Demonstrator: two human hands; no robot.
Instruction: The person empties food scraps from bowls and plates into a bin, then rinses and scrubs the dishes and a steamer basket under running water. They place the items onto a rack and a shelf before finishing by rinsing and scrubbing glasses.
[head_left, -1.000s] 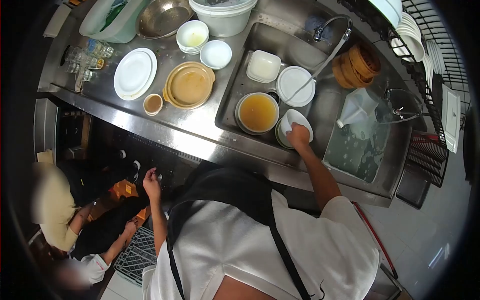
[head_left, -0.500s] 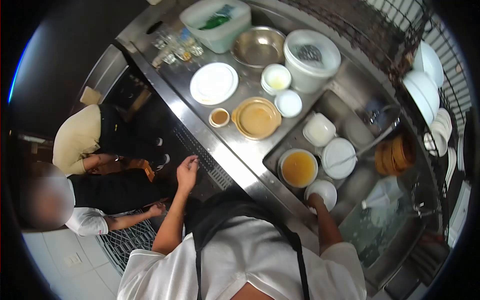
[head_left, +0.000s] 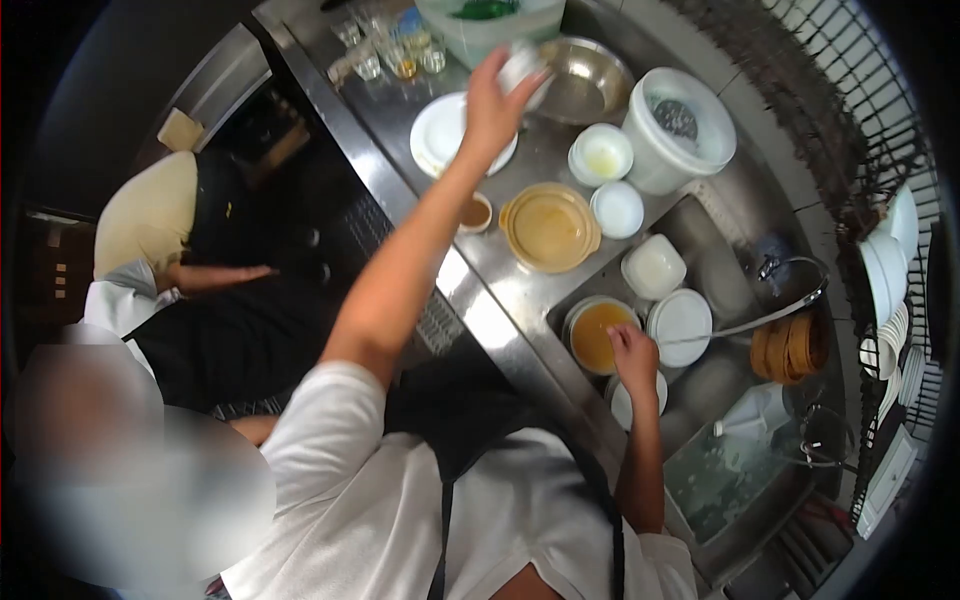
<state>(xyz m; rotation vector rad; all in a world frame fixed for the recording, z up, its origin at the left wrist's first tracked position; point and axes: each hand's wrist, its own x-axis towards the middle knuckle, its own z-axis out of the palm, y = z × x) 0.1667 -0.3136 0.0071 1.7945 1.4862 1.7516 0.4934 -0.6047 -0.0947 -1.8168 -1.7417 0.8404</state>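
Counter [head_left: 375, 140] of stainless steel, joined to a two-basin sink [head_left: 722, 250]: saw both loaded with dishes. Off to the left, saw a co-worker [head_left: 145, 220] in a tan top; noticed a yellow mark on the dark trousers [head_left: 215, 222], too small to read. In the right basin, found cloudy water [head_left: 712, 490] and a white plastic jug [head_left: 755, 412]. Next in size, saw a translucent tub [head_left: 470, 42] with something green inside, a white bucket [head_left: 662, 172] containing a dark grey mass, and a metal bowl [head_left: 592, 88]. Found a tan two-lugged casserole [head_left: 550, 225] with brownish residue. In the left basin, saw a soup bowl [head_left: 568, 338] of orange-brown liquid, with the right hand [head_left: 637, 360] at its near edge, fingers bent; could not tell whether touching or gripping anything. Back on the counter, found a white bowl [head_left: 580, 172] with pale yellow liquid and a cup [head_left: 472, 230] of brown sauce. Last, saw a small white vessel [head_left: 520, 68], blurred, clasped between thumb and fingers of the left hand [head_left: 490, 108], above the counter, just beside the metal bowl.
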